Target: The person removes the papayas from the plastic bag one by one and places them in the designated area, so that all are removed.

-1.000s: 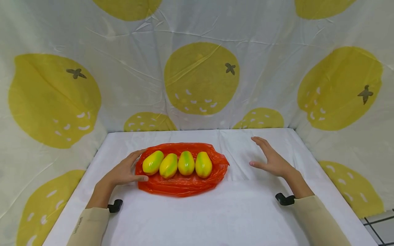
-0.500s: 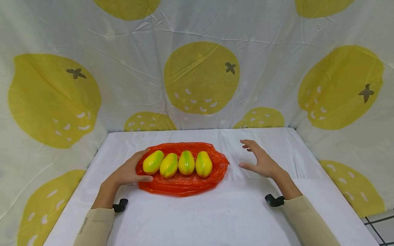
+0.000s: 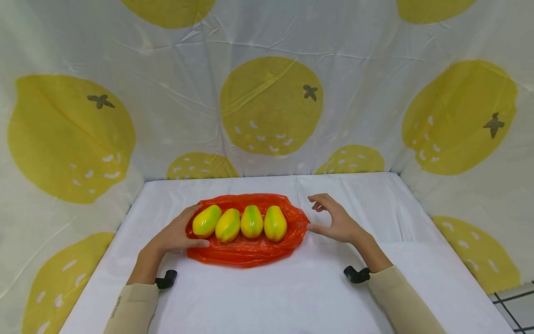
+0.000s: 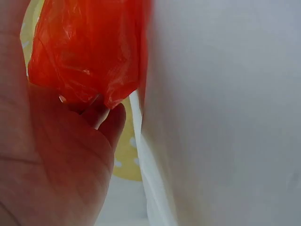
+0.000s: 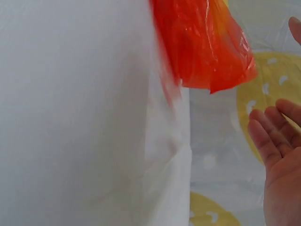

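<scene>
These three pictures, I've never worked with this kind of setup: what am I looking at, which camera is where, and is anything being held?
No machine here: a person's two bare hands. The wide picture comes from a head camera; the two close ones from cameras on each wrist. On the white table an orange plastic bag lies flat with four yellow-green fruits in a row on it. The left hand touches the bag's left end beside the first fruit. The right hand is open by the bag's right edge, holding nothing.
</scene>
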A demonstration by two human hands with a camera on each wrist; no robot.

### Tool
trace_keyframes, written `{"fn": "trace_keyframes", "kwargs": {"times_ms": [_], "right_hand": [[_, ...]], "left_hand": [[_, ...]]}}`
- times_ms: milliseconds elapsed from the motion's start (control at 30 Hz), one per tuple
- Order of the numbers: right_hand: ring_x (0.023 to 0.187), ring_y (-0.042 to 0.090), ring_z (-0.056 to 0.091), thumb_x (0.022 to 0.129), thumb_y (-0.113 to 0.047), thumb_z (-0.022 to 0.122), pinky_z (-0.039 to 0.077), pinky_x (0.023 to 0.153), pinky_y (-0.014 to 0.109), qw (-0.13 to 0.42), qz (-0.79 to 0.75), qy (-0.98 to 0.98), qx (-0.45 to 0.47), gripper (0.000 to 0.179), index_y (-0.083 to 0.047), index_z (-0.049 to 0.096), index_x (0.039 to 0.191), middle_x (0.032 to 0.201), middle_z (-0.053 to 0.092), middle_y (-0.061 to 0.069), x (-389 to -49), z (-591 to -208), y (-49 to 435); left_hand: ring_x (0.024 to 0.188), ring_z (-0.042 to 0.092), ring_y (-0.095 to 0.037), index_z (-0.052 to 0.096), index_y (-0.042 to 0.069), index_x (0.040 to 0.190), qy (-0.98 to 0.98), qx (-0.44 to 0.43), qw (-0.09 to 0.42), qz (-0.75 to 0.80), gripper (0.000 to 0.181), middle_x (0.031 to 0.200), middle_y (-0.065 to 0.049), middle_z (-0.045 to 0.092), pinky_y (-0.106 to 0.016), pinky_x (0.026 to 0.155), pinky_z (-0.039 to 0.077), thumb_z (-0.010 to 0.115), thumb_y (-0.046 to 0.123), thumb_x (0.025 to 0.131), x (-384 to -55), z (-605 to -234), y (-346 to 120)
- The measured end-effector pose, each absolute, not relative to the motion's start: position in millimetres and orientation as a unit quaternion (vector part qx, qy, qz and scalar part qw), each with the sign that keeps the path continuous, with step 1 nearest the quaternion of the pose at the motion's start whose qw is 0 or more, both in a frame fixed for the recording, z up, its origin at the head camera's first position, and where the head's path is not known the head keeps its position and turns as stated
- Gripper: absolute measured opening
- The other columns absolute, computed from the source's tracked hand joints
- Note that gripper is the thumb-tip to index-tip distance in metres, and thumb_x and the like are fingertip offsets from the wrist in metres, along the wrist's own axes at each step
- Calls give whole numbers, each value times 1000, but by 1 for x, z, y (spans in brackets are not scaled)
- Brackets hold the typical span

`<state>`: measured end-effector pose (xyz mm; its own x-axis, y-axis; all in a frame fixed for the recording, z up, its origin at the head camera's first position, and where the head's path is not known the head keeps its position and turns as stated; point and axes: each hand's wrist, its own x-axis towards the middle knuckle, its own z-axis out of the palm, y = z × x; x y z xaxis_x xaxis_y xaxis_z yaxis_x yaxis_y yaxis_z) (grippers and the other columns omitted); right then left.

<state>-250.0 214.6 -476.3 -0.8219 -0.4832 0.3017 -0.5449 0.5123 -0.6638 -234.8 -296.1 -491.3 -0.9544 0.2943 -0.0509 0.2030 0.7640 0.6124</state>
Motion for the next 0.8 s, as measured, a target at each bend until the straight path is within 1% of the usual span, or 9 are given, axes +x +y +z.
{"fn": "trace_keyframes", "kwargs": {"times_ms": [100, 200, 267, 333, 500, 567, 633, 800], "right_hand": [[119, 36, 60, 86, -41, 81, 54, 100, 60, 45, 397, -865, 303, 72, -24, 49, 148, 139, 54, -2, -248, -476, 205], [120, 36, 59, 85, -44, 81, 53, 100, 61, 45, 401, -861, 311, 72, -26, 50, 148, 138, 54, -3, -246, -473, 194], [120, 33, 59, 85, -45, 81, 54, 101, 60, 40, 403, -859, 315, 72, -26, 50, 147, 138, 54, -3, -245, -471, 187], [119, 30, 60, 85, -45, 81, 54, 101, 59, 36, 405, -856, 319, 72, -23, 52, 146, 138, 55, 0, -245, -470, 180], [117, 24, 61, 85, -41, 82, 56, 101, 50, 27, 411, -853, 322, 72, -13, 54, 145, 140, 56, 9, -244, -469, 164], [117, 23, 61, 85, -41, 82, 56, 101, 47, 24, 410, -853, 323, 73, -11, 54, 145, 139, 56, 9, -244, -469, 159], [117, 21, 60, 86, -40, 82, 56, 102, 46, 20, 409, -853, 322, 73, -10, 53, 145, 139, 56, 8, -245, -472, 156], [117, 18, 61, 86, -36, 82, 56, 102, 45, 2, 410, -858, 310, 71, -10, 53, 146, 134, 59, 6, -247, -481, 150]], "left_hand": [[147, 37, -37, 19, 22, 165, 935, 141, 70, 319, 126, 166, -9, 30, -70, 112, 40, 88, 63, 68, -235, -492, -295], [146, 38, -36, 21, 21, 164, 931, 151, 65, 325, 124, 165, -8, 32, -70, 113, 38, 89, 60, 69, -235, -493, -294], [146, 39, -36, 22, 21, 164, 930, 154, 63, 327, 122, 164, -8, 34, -70, 114, 38, 89, 59, 69, -235, -494, -294], [145, 40, -35, 22, 21, 164, 928, 155, 63, 332, 121, 163, -8, 36, -69, 113, 39, 89, 57, 70, -234, -495, -294], [146, 39, -35, 22, 23, 164, 927, 154, 62, 335, 120, 163, -7, 36, -69, 112, 40, 89, 58, 70, -233, -498, -295], [146, 39, -35, 22, 23, 164, 928, 151, 63, 335, 121, 163, -7, 36, -69, 112, 40, 89, 59, 70, -233, -498, -294], [146, 39, -36, 22, 23, 164, 928, 148, 63, 335, 122, 163, -8, 36, -70, 113, 40, 89, 59, 69, -233, -499, -294], [147, 38, -37, 20, 22, 165, 930, 143, 65, 332, 122, 164, -9, 34, -70, 113, 38, 87, 60, 71, -234, -500, -295]]}}
